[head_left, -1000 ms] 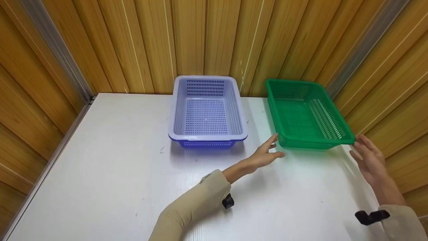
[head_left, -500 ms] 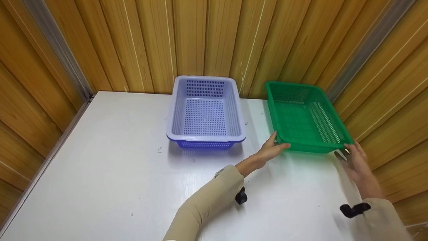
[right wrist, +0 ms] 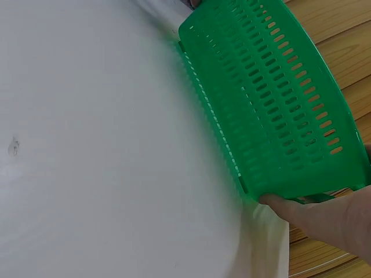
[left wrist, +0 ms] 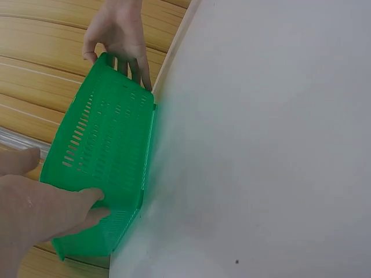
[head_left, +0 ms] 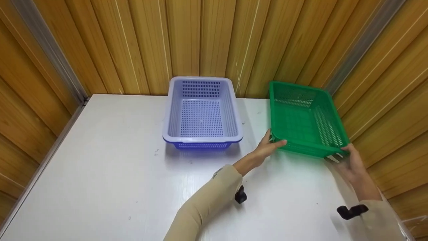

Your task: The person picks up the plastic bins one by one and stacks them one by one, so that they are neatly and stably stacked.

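The green plastic basket (head_left: 296, 124), with slotted walls, stands at the right of the table. At its near left corner, my left hand (head_left: 262, 152) grips it, thumb over the rim and fingers along the side wall. My right hand (head_left: 352, 167) holds the near right corner, its thumb on the rim and its fingers lower down. From the left wrist, the left fingers (left wrist: 87, 211) lie against the slotted wall (left wrist: 110, 127). A right fingertip (right wrist: 269, 200) reaches the lower edge of the basket (right wrist: 278, 104) in the right wrist view.
A lavender basket (head_left: 201, 139) with a blue one under it stands left of the green basket, near the back wall. Wood-patterned panels (head_left: 187, 40) enclose the white table (head_left: 100, 167) at the back and both sides.
Both hands have taken hold of the green basket, the right hand moving in leftward to its corner. The basket has turned slightly, its near right corner coming a little closer.
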The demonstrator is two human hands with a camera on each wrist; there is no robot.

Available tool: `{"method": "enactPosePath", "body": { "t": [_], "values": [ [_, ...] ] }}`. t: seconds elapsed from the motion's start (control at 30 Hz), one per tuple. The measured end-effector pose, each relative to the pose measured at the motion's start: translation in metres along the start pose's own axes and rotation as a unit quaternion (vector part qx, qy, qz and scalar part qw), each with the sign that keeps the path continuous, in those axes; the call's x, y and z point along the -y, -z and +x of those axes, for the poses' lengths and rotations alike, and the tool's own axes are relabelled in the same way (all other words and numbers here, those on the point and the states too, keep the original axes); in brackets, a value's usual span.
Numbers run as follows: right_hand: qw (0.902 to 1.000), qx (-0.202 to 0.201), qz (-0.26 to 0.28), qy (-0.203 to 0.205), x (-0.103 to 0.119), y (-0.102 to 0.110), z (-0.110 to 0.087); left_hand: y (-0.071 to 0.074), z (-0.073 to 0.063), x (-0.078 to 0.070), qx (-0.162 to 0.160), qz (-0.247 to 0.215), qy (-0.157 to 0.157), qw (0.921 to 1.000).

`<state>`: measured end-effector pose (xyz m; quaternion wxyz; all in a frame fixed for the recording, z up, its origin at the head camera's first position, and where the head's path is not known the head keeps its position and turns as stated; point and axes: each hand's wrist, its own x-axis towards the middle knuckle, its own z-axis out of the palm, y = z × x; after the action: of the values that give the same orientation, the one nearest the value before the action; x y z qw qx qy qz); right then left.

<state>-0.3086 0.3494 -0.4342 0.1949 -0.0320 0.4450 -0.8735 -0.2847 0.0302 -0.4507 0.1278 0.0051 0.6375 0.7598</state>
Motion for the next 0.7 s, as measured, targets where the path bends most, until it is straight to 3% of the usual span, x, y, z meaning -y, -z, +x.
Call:
{"method": "enactPosePath", "body": {
  "t": [0.17,0.4,0.57,0.7],
  "values": [
    [0.9995,-0.001,-0.028,-0.011,0.001,-0.001,-0.003,0.003,0.004,0.001,-0.001,-0.010,-0.006,0.9999],
    [0.9983,0.030,-0.050,0.002,-0.004,0.002,-0.009,0.002,0.003,-0.001,0.011,-0.102,-0.022,0.9945],
    [0.9993,0.032,-0.017,0.012,-0.008,-0.007,-0.019,0.005,-0.009,-0.007,0.023,-0.112,-0.019,0.9933],
    [0.9986,0.028,-0.039,0.021,-0.002,-0.024,-0.025,0.011,-0.025,-0.019,0.032,-0.095,-0.042,0.9940]
  ]
}}
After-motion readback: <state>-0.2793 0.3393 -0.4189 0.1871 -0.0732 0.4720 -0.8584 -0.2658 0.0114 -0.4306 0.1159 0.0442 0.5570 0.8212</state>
